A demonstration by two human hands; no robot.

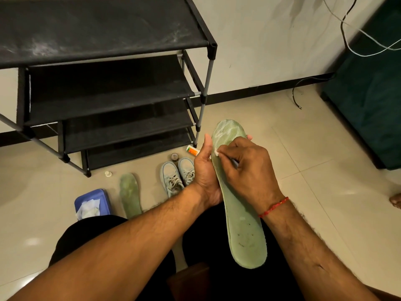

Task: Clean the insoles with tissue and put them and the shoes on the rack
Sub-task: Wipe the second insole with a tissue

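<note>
A long green insole stands tilted over my lap, toe end up. My left hand grips its left edge near the middle. My right hand lies across its upper part, fingers pinched on a small white tissue pressed to the insole. A second green insole lies flat on the floor. The pair of pale blue-grey shoes stands side by side beyond my left hand. The black shoe rack with several fabric shelves stands at the left against the wall.
A blue tissue box with white tissue showing sits on the floor by my left knee. A small orange-white tube, a round jar and a white cap lie by the rack's foot. Dark green furniture and cables stand at the right.
</note>
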